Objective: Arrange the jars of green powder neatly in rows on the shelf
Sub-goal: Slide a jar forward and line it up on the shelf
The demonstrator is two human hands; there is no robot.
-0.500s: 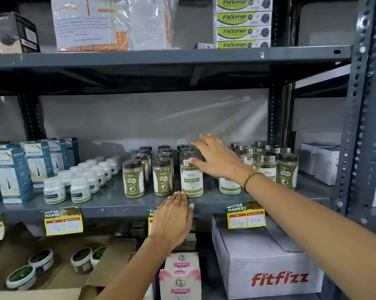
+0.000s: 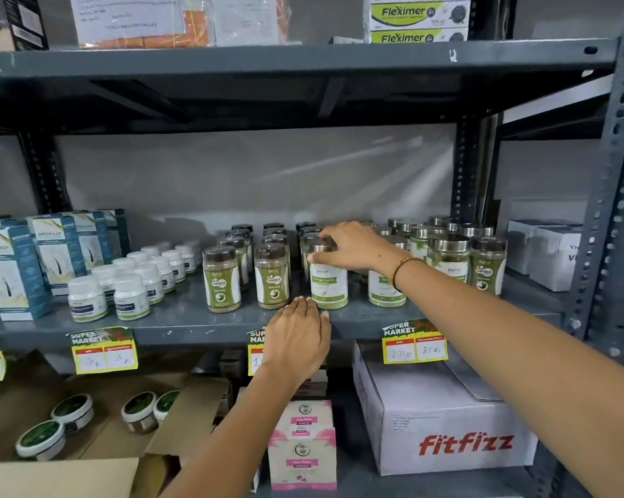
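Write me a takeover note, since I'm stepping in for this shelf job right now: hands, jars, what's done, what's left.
Right hand: fingers grip the lid of the silver-lidded jar at the shelf front.
Left hand: open, flat on the shelf edge below that jar, holding nothing.
Done: brown-lidded jars stand in neat rows on the left.
Left: line up the held jar, then straighten the silver-lidded cluster on the right, where one brown-lidded jar is mixed in.

shelf (image 2: 181, 323): grey metal | green powder jars (image 2: 271, 274) in rows beside fingers (image 2: 326, 234) | white bottles (image 2: 130, 296), blue boxes (image 2: 14, 271) further left
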